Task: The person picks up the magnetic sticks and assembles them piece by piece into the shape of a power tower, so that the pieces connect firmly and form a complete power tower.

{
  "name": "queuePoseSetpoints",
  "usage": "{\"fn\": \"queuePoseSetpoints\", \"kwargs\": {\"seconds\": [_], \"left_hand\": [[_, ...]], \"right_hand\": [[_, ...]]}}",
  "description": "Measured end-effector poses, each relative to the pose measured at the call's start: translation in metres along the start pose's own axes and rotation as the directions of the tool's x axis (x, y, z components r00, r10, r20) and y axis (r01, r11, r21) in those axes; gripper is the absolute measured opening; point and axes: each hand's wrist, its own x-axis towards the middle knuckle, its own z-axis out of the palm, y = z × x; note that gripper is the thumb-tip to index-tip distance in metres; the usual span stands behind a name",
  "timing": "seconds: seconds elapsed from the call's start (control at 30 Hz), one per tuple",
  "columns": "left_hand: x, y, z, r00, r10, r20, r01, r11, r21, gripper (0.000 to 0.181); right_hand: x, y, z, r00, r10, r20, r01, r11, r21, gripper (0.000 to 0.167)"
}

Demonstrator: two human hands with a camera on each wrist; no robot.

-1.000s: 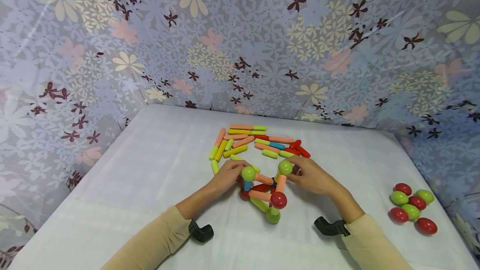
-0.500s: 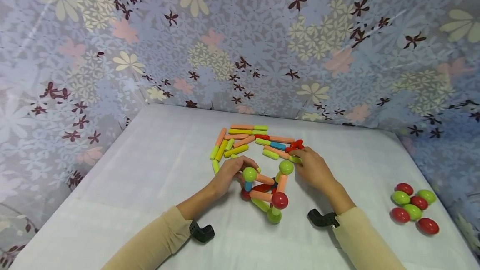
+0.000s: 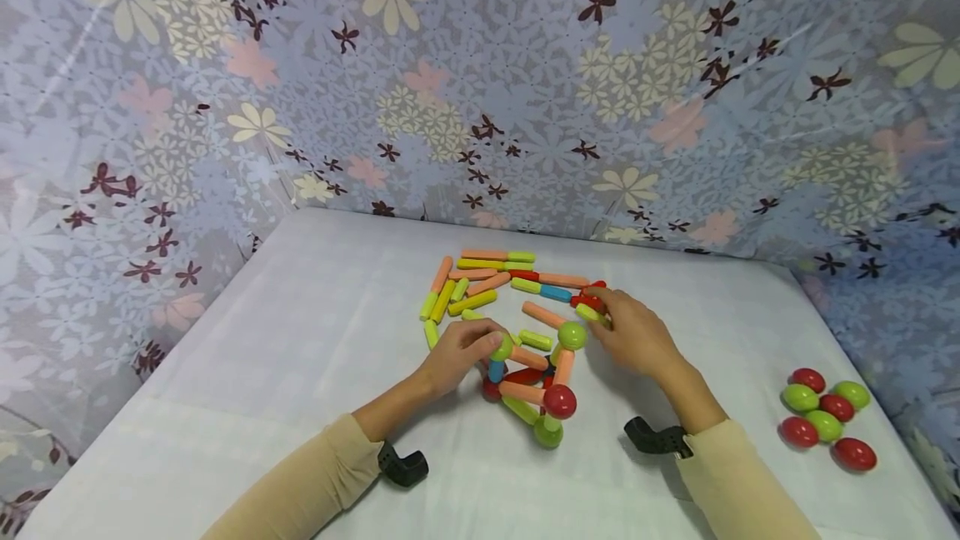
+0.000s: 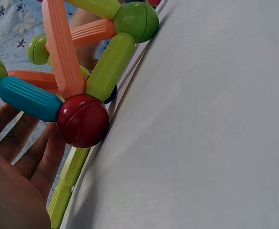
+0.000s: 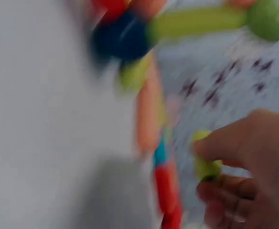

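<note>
Right fingers [image 5: 218, 193] pinching lime stick [image 3: 591, 314], peach stick [image 3: 542, 313] shifted

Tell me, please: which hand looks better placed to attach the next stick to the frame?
Probably the right hand: it pinches a short green stick, while the left hand seems to steady the frame.

The head camera, farthest off and widest, faces forward and down over the desk [image 3: 337, 273], floral cloth [image 3: 480, 90] at twelve o'clock, left hand [image 3: 459, 357] toward six, right hand [image 3: 630, 332] toward four. The left-wrist camera looks close past its hand, at eight, to the ball-and-stick frame [image 3: 522, 392], tipped so the desk lies toward three. The blurred right-wrist view, also close and tipped, puts desk at nine, hand at four. All three share the frame.
</note>
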Motion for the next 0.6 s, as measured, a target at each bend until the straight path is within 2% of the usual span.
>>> {"fn": "queuePoseSetpoints", "kwargs": {"seconds": [0.07,0.13,0.23,0.3,0.4,0.53,0.6], "left_hand": [[0.001,-0.011,0.0,1.0,0.013,-0.002,-0.013,1.0,0.007,0.029],[0.002,-0.021,0.0,1.0,0.015,-0.005,-0.014,1.0,0.016,0.031],[0.003,-0.029,0.001,1.0,0.017,-0.006,-0.017,1.0,0.015,0.037],[0.003,-0.031,0.001,0.999,0.033,-0.002,-0.033,0.999,0.022,0.044],[0.001,-0.012,0.001,0.999,0.041,0.008,-0.042,0.998,0.037,0.041],[-0.003,0.014,0.002,0.999,0.048,0.006,-0.049,0.996,0.077,0.03],[-0.003,0.014,0.002,0.998,0.064,0.0,-0.064,0.994,0.093,0.027]], "right_hand": [[-0.003,-0.013,-0.008,0.996,-0.009,-0.088,0.025,0.982,0.187,0.039],[-0.007,-0.028,-0.016,0.986,-0.03,-0.163,0.084,0.936,0.342,0.035],[-0.015,-0.051,-0.023,0.973,-0.119,-0.198,0.199,0.869,0.453,0.028],[-0.021,-0.064,-0.027,0.961,-0.213,-0.178,0.272,0.847,0.456,0.025],[-0.026,-0.073,-0.029,0.937,-0.328,-0.119,0.347,0.839,0.42,0.025],[-0.023,-0.067,-0.022,0.924,-0.376,-0.074,0.374,0.844,0.385,0.026],[-0.02,-0.062,-0.017,0.918,-0.39,-0.068,0.385,0.839,0.383,0.024]]}}
